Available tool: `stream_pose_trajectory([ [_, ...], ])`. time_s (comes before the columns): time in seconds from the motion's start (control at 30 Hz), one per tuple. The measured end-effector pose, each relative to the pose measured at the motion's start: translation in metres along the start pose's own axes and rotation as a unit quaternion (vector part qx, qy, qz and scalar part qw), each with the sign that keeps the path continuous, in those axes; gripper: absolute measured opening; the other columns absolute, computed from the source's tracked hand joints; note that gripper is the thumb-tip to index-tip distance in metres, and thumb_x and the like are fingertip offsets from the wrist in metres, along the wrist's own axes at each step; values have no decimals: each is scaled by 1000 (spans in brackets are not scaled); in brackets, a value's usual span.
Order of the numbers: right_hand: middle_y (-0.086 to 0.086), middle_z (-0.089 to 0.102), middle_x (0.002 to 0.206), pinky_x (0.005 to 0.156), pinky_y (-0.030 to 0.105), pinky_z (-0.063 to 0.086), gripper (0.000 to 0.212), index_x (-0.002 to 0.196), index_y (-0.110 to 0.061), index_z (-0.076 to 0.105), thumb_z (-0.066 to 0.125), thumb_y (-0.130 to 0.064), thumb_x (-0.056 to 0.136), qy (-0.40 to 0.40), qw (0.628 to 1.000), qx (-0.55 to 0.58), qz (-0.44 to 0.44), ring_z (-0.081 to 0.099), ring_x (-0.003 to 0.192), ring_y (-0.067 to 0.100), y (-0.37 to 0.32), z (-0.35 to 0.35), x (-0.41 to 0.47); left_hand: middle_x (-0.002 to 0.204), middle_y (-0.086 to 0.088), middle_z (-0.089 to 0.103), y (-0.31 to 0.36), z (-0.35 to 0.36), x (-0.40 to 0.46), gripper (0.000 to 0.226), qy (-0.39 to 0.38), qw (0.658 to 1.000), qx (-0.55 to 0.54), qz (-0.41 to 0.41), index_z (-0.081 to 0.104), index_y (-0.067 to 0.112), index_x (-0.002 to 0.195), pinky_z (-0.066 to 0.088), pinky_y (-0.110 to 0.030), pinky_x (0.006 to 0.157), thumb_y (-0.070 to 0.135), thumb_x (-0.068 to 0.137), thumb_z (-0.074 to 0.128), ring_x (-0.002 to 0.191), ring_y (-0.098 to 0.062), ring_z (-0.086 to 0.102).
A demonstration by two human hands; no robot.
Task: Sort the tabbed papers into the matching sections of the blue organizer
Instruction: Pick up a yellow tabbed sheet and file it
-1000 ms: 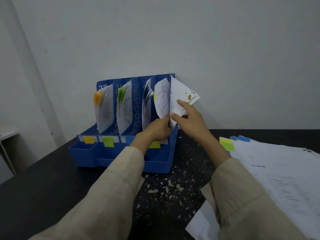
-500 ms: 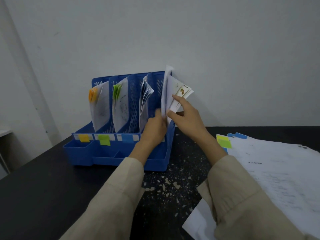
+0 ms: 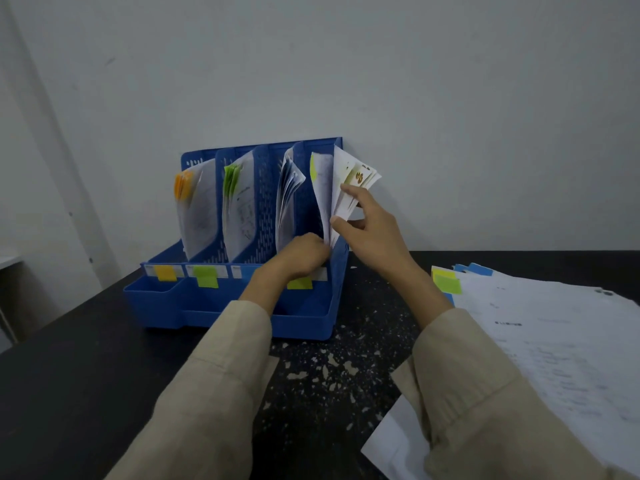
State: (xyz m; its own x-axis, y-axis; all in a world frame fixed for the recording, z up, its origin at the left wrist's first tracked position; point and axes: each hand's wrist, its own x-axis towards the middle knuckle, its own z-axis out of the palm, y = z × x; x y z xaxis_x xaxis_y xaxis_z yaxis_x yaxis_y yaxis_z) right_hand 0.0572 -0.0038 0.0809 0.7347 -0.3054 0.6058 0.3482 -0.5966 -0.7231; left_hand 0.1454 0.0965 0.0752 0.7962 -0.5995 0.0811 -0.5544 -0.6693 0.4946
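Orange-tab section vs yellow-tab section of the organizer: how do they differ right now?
The orange-tab section is leftmost; the yellow-tab section is rightmost. Orange-tab papers stand untouched; yellow-tab papers are handled by both hands, the left hand at their base and the right hand pinching a fanned bundle. Both sit in the blue organizer, whose front labels match their tabs.

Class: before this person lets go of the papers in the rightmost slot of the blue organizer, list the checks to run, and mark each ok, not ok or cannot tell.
1. Right hand holds the paper bundle: ok.
2. Left hand at the slot base: ok.
3. Yellow-green tab matches the slot's front label: ok.
4. Bundle fully seated: not ok, it fans above the blue organizer.
5. Unsorted stack remains: ok.
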Motion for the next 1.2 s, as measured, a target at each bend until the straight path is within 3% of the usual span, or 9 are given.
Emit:
stream_pose_trajectory([
  [0.17, -6, 48, 112, 63, 9, 48, 45, 133, -18, 39, 57, -13, 92, 3, 1000, 9, -16, 60, 79, 8, -2, 0, -2, 90, -5, 54, 6, -2, -11, 33, 90, 990, -71, 78, 54, 8, 94, 33, -26, 63, 25, 102, 27, 83, -19, 51],
  [0.27, -1, 55, 109, 66, 14, 49, 44, 131, -18, 37, 57, -14, 92, 5, 1000, 7, -24, 63, 86, 17, -1, 1, -2, 87, -4, 57, 8, 5, -15, 48, 55, 988, -117, 87, 54, -1, 117, 37, -24, 62, 34, 102, 25, 77, -14, 50],
  [0.4, -2, 52, 108, 63, 12, 47, 44, 131, -15, 36, 57, -15, 92, 6, 1000, 8, -25, 63, 84, 18, -4, 3, -3, 119, -15, 59, -4, 9, -10, 52, -30, 998, -39, 47, 53, 10, 126, 42, -41, 93, 46, 99, 27, 104, -28, 55],
  [0.7, 9, 52, 130, 67, 8, 45, 52, 135, -21, 30, 57, -13, 92, 3, 1000, 4, -30, 63, 97, 21, -4, 6, -4, 134, -9, 50, 1, 2, -8, 77, -102, 993, 66, 9, 39, 18, 140, 39, -41, 100, 69, 83, 29, 116, -28, 50],
  [0.77, 10, 50, 135, 69, 10, 46, 59, 139, -25, 24, 57, -13, 92, 7, 1000, 8, -29, 63, 102, 22, -4, 5, -4, 119, -9, 58, 1, 2, -10, 79, -80, 995, 61, 12, 49, 13, 128, 45, -38, 90, 73, 80, 32, 102, -25, 56],
  [0.87, 12, 47, 139, 68, 8, 49, 73, 145, -30, 11, 57, -11, 92, 7, 999, 18, -33, 66, 94, 17, -6, 3, -4, 70, -1, 53, -3, 4, -11, 39, 17, 999, 7, 48, 53, 16, 75, 36, -31, 56, 53, 87, 53, 64, -18, 50],
  [0.97, 15, 49, 138, 71, 18, 53, 82, 147, -32, 1, 56, -9, 91, 3, 999, 24, -24, 65, 77, 7, -7, 2, -4, 59, 4, 47, -6, 7, -16, 32, 112, 987, -69, 87, 47, 20, 63, 31, -24, 47, 36, 86, 63, 54, -11, 45],
  [1.1, 18, 51, 135, 82, 27, 54, 92, 147, -31, -13, 57, -8, 91, 14, 999, 31, -18, 66, 99, 26, -6, 4, -6, 84, 5, 62, -3, 13, -20, 27, 154, 974, -111, 122, 60, 17, 109, 41, -11, 54, 27, 85, 64, 74, -6, 58],
  [1.2, 16, 52, 135, 89, 31, 52, 93, 147, -29, -17, 56, -11, 92, 14, 999, 37, 0, 65, 102, 25, -5, 3, -4, 103, 3, 61, -5, 18, -18, 46, 163, 969, -134, 131, 50, 17, 129, 48, -26, 79, 27, 86, 64, 94, -12, 58],
])
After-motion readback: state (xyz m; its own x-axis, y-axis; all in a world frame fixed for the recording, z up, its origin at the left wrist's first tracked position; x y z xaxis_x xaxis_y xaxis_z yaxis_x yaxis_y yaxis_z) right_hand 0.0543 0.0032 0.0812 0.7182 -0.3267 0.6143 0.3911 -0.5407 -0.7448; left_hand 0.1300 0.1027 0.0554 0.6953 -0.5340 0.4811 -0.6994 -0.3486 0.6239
